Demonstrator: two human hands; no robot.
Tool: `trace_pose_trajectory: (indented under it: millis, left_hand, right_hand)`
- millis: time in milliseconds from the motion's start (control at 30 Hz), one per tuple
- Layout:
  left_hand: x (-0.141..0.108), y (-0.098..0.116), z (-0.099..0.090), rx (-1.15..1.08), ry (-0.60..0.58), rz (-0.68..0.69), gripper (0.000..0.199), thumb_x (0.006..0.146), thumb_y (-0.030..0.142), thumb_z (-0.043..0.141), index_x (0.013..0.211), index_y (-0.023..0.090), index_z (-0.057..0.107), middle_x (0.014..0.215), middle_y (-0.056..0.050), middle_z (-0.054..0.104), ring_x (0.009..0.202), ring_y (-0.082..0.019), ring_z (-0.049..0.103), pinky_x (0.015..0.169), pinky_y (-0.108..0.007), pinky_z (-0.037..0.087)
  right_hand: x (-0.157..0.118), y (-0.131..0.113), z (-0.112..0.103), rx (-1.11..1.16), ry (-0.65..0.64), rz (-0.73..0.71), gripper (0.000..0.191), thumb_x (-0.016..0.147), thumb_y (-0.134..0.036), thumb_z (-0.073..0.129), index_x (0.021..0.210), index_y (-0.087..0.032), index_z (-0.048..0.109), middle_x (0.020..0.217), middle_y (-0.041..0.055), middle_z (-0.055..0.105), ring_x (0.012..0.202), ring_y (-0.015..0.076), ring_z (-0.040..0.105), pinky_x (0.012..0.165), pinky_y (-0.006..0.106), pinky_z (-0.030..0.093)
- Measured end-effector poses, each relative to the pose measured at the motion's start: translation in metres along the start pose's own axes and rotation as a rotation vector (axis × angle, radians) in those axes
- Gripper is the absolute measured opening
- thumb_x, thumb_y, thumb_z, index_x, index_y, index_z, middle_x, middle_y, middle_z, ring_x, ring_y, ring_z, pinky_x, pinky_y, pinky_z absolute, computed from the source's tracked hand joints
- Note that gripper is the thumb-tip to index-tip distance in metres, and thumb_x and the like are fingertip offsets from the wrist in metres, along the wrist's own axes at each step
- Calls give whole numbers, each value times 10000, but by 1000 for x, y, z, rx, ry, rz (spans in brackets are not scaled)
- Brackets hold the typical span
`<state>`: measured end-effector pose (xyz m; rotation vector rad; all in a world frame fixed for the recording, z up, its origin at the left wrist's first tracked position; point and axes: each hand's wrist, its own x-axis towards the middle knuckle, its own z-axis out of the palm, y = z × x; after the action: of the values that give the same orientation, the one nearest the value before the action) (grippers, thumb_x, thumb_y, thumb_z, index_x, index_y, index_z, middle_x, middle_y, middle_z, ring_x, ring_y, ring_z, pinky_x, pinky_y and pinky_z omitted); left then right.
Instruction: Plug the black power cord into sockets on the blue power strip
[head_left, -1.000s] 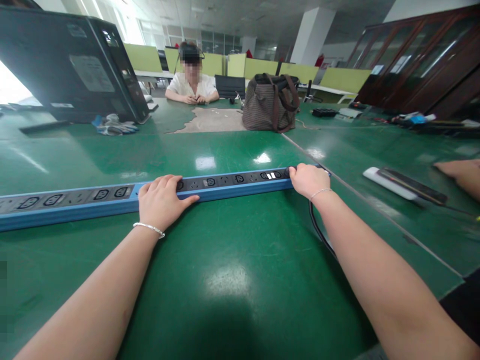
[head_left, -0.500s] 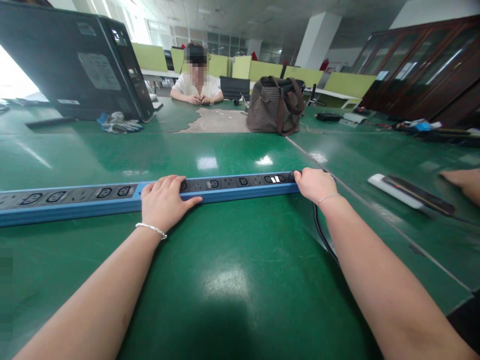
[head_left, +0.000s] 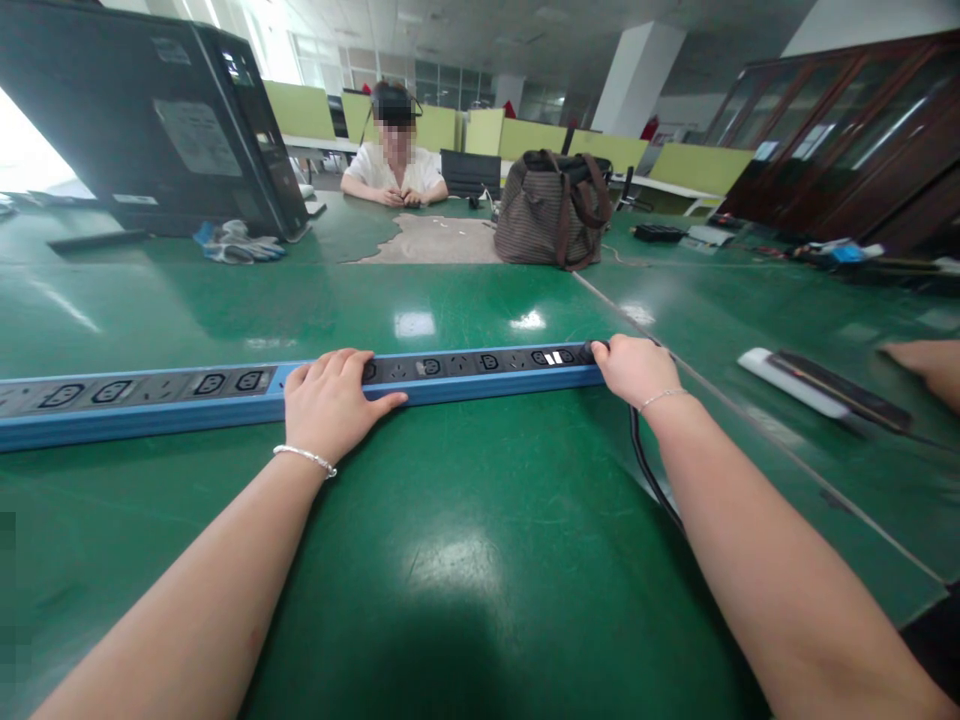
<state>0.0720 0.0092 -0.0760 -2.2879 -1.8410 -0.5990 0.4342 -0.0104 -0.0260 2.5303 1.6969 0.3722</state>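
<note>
A long blue power strip with a black face and several sockets lies across the green table in front of me. My left hand lies over its middle, fingers over the far side and thumb along the near edge. At the strip's right end my right hand is closed around it, covering the tip. Beside my right thumb a small black rounded part shows on the strip. A black cable runs down from under my right hand and passes behind the forearm.
The green table has a seam on the right. A white-and-black bar lies there, near another person's hand. Farther back are a black computer case, gloves, a brown bag and a seated person.
Both hands keep their places on the power strip. The whole view has shifted very slightly; nothing else visibly differs.
</note>
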Motion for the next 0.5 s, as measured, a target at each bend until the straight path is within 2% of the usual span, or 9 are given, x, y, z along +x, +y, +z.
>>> trace_pose_trajectory:
  millis: [167, 333, 433, 500]
  left_hand:
    - [0, 0, 0, -8, -3, -4, 662, 789, 637, 550, 1275, 186, 544, 1314, -134, 587, 1235, -331, 490, 1025, -461, 306]
    - [0, 1, -1, -6, -14, -8, 663, 787, 640, 544, 1280, 197, 537, 1324, -129, 582, 1240, -324, 484, 1039, -450, 296]
    - [1, 1, -1, -7, -22, -15, 666, 784, 641, 544, 1287, 203, 532, 1331, -132, 577, 1252, -323, 477, 1040, -453, 297]
    - [1, 0, -1, -11, -21, -11, 666, 785, 640, 542, 1287, 202, 532, 1334, -138, 574, 1255, -326, 475, 1041, -458, 296]
  right_hand:
    - [-2, -3, -2, -14, -4, -12, 498, 955, -405, 319, 991, -63, 679, 965, 254, 694, 941, 338, 674, 813, 406, 488]
    - [-1, -9, -6, -10, -1, 41, 475, 948, -383, 353, 1002, -35, 671, 998, 276, 684, 961, 339, 670, 813, 396, 482]
    - [4, 2, -15, 164, -27, 53, 458, 956, -370, 339, 1017, -51, 662, 1007, 248, 695, 932, 297, 683, 783, 343, 481]
    - [6, 12, -24, 395, -63, 106, 462, 975, -353, 281, 1056, -73, 639, 956, 196, 717, 780, 232, 704, 700, 291, 480]
